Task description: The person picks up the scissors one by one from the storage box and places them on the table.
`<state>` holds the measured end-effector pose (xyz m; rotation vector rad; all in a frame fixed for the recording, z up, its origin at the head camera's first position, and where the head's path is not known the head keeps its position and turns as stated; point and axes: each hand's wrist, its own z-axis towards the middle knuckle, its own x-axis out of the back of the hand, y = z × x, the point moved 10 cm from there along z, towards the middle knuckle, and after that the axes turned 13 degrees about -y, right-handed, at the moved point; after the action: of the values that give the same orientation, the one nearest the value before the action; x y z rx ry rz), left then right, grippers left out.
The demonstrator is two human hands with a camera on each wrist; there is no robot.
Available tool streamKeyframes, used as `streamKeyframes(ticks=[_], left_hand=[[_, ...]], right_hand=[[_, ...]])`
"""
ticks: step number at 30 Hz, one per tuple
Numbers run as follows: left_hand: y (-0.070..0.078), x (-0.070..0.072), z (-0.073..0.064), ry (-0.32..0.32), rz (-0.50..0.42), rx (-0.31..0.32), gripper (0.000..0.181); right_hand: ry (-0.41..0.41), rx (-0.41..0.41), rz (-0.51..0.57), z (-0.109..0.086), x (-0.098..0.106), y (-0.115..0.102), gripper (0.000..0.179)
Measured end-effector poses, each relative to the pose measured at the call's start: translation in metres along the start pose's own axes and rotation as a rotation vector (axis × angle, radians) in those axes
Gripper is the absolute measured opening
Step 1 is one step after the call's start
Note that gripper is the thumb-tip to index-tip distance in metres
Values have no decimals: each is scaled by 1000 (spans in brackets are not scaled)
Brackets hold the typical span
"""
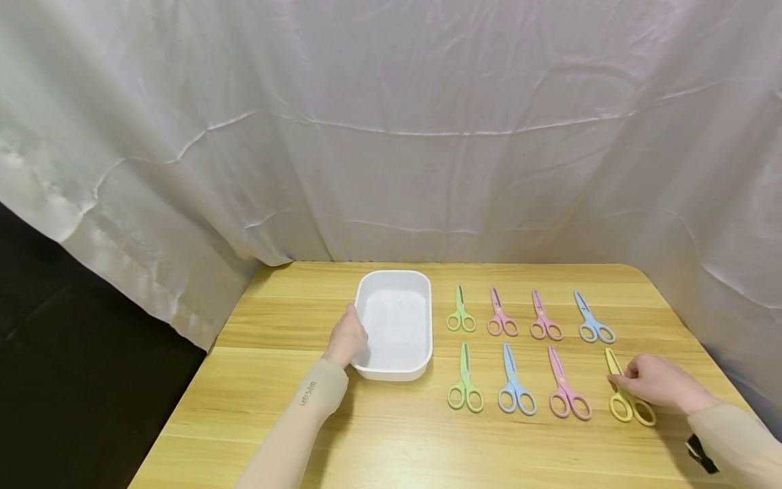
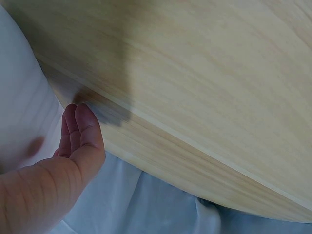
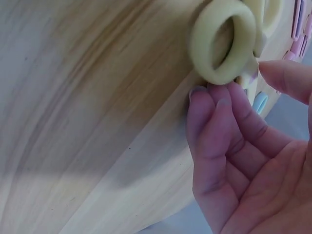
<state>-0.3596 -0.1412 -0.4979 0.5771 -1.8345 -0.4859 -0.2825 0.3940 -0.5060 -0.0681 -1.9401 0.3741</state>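
A pair of yellow scissors point(image 1: 620, 405) is at the right end of the front row. My right hand point(image 1: 662, 384) pinches it near the pivot, thumb on one side and fingers on the other; its handle loop point(image 3: 197, 41) shows close up in the right wrist view. My left hand point(image 1: 347, 337) holds the left wall of a white rectangular bin point(image 1: 393, 375), partly over the rim in the head view. From the left wrist, curled fingers point(image 2: 87, 124) show beside the bin's outer wall point(image 2: 29, 97). Inside, the bin shows only its bare white floor.
Two rows of scissors lie right of the bin: green point(image 1: 466, 387), blue point(image 1: 515, 390) and pink point(image 1: 567, 390) in front; green point(image 1: 459, 316), pink point(image 1: 499, 319), another pink point(image 1: 542, 322) and blue point(image 1: 591, 322) behind. A pale curtain point(image 1: 427, 170) hangs behind the wooden table point(image 1: 391, 421).
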Motion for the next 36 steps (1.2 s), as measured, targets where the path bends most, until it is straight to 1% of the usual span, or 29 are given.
streamKeyframes(ticks=[11,17,25,30,36], left_hand=[[0,-1,1,0,-3,-4,54],[-1,-1,1,0,-5,1,56],[0,0,2,4,14,1,56],[0,1,1,0,8,11,56],[-1,0,2,3,-3,7,57]], right_hand=[[-7,-27,8,3,2,3,37],[6,-10,19,5,3,1,33],[3,-8,39,7,3,2,34],[-1,1,51,7,3,1,33],[-12,9,67,7,1,2,32]])
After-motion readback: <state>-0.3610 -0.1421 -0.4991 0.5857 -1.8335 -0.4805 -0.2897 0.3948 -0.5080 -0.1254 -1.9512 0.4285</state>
